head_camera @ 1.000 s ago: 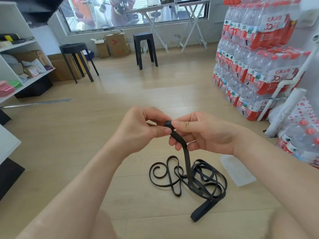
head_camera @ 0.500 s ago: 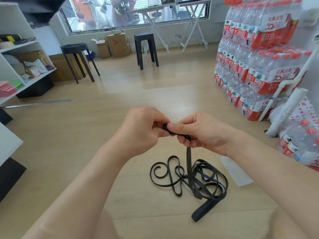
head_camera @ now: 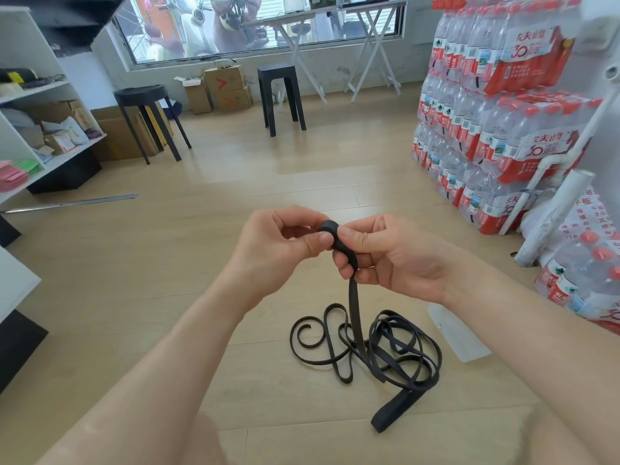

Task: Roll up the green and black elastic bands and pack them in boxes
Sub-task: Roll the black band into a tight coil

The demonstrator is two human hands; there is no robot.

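We are pinching the rolled end of the black elastic band between our left hand and right hand; its loose loops are lying on the floor at five o'clock below.

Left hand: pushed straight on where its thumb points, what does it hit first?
The left hand aims its thumb right, into the rolled end of the black elastic band it pinches. Just beyond is the right hand, though the depth between them is unclear.

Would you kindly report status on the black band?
Left hand and right hand pinching rolled end of black band. Rest loose on floor. Nothing obstructing.
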